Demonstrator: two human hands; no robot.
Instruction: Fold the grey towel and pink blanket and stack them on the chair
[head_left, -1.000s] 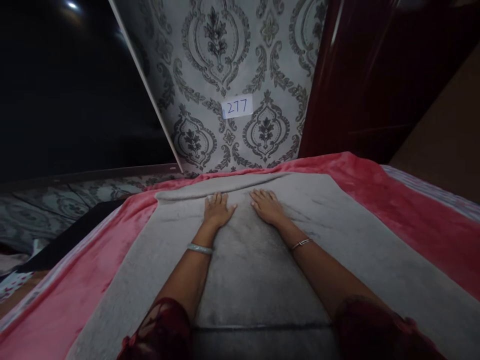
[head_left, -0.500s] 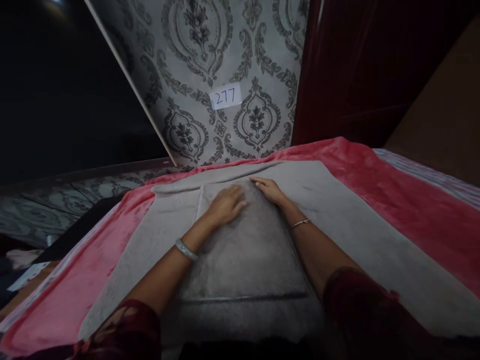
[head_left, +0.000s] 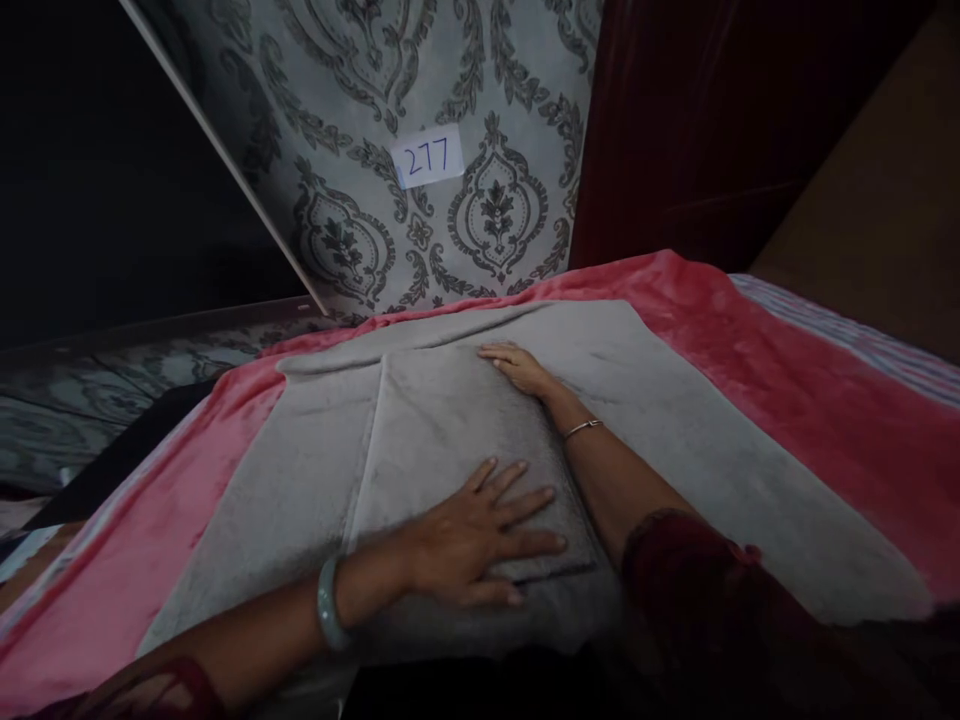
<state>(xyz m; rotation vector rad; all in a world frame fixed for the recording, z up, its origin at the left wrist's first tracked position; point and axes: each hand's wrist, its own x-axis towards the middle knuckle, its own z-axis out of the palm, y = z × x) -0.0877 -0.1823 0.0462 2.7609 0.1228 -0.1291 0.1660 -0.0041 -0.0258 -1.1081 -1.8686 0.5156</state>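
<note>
A folded grey plush cloth [head_left: 442,420] lies flat as a rectangle on a larger spread grey cloth [head_left: 712,480] of similar pile. My left hand [head_left: 476,540] rests palm down on the near part of the folded piece, fingers spread wide. Toward its far right corner lies my right hand [head_left: 521,368], flat with the fingers stretched out along the top. Neither hand grips anything. The underside of the folded layers is hidden.
Under the grey cloth spreads a pink-red plush blanket [head_left: 757,390], with a striped sheet [head_left: 847,335] showing at the right. Behind stand a patterned wall [head_left: 420,230] with a paper marked 277 [head_left: 429,157], a dark screen-like panel [head_left: 135,170] and a dark red panel [head_left: 675,140].
My left hand has swept from the far part of the folded cloth to its near part, its fingers now spread. My right hand stays near the far right corner. The view has shifted slightly.
</note>
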